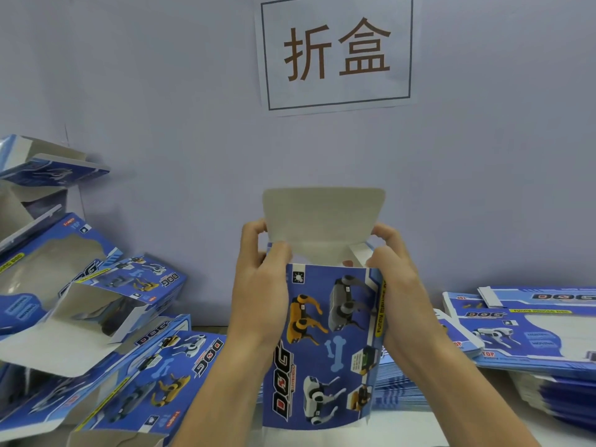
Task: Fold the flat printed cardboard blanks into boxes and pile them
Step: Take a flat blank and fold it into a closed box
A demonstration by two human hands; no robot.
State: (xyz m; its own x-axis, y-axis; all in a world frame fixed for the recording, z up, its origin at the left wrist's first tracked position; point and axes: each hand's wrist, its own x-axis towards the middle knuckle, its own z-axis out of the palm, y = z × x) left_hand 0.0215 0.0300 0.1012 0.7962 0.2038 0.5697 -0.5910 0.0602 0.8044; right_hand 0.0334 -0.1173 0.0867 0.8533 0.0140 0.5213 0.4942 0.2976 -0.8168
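**Top flap ready to tuck**

The box (pixel 325 343) stands upright mid-counter, lid flap (pixel 322 217) raised. Left hand (pixel 261 285) and right hand (pixel 400 285) each clasp an upper corner (likely steadying the walls). Folded boxes (pixel 96 317) pile left; flat blanks (pixel 529 330) wait right.

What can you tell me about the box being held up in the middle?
The box is printed cardboard, blue with robot dogs, bones and a "DOG" logo. It stands upright, its grey top flap still open and raised. The left hand and right hand grip its upper corners.
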